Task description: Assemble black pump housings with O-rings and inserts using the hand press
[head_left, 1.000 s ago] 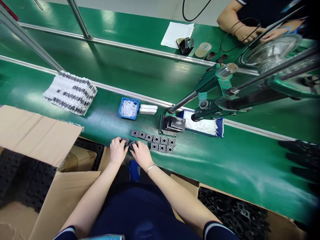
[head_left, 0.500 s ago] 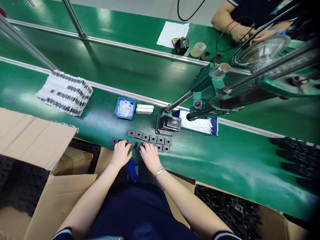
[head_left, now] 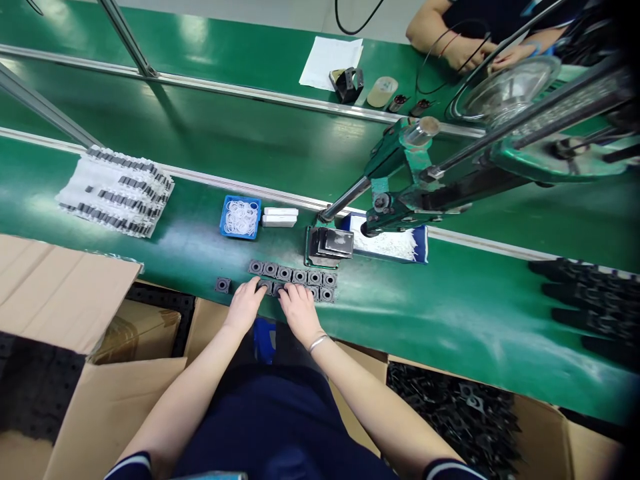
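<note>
Small dark square parts with round holes lie in two rows [head_left: 300, 276] on the green bench near its front edge. My left hand [head_left: 246, 303] rests at the left end of the front row, fingertips pressed on a square part [head_left: 263, 285]. Beside it, my right hand [head_left: 299, 307] lies with curled fingers touching the neighbouring part in the same row. One more square part [head_left: 223, 285] sits alone to the left of my left hand.
A blue tray of white rings [head_left: 241, 217], a white block [head_left: 280, 217], a stack of dark plates [head_left: 327, 243] and a green hand press [head_left: 425, 180] stand behind the rows. Cardboard boxes [head_left: 60, 287] sit below the bench. Another person's hands [head_left: 470, 50] work across the belt.
Both hands slid right along the bench edge to the rows of parts. A single square part was left behind on the left.
</note>
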